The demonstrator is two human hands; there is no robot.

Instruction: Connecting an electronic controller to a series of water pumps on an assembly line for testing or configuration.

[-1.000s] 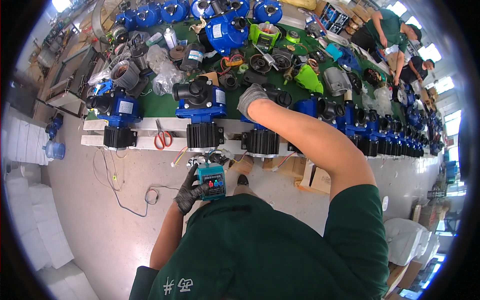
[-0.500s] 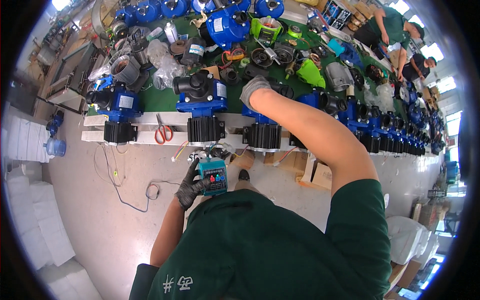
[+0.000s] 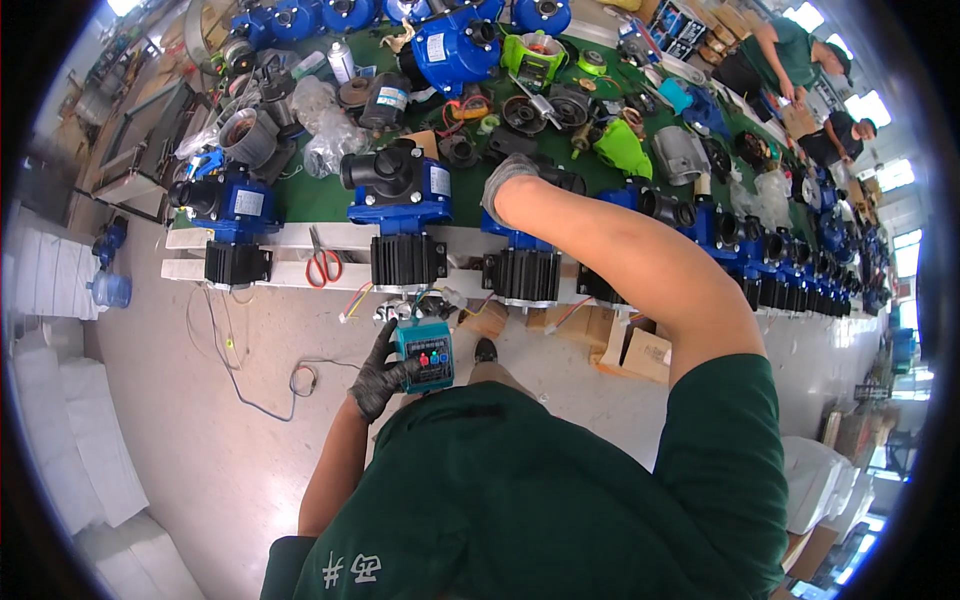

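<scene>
My left hand (image 3: 381, 382), in a dark glove, is closed around a teal control box (image 3: 426, 357) with small coloured buttons, below the bench edge. My thumb lies across its front. Wires run above the box toward a blue-and-black pump (image 3: 400, 205). My right hand (image 3: 512, 186), in a grey glove, is curled over the left end of the black fitting on another pump (image 3: 527, 272). The glove hides that end, and the fingertips are partly out of sight. Red-handled scissors (image 3: 323, 262) lie at the bench's front edge, left of the wired pump.
More blue pumps (image 3: 240, 205) line the front of the green bench (image 3: 315, 195), continuing far right. Motor parts, plastic bags (image 3: 335, 145) and a spray can (image 3: 341, 62) crowd behind. Cartons (image 3: 645, 352) and a loose cable (image 3: 265, 408) lie below. Two people (image 3: 790, 62) work at the far right.
The view has shifted slightly. Both my hands keep their places on the box and the pump. At the far right, a co-worker's hands have come closer together.
</scene>
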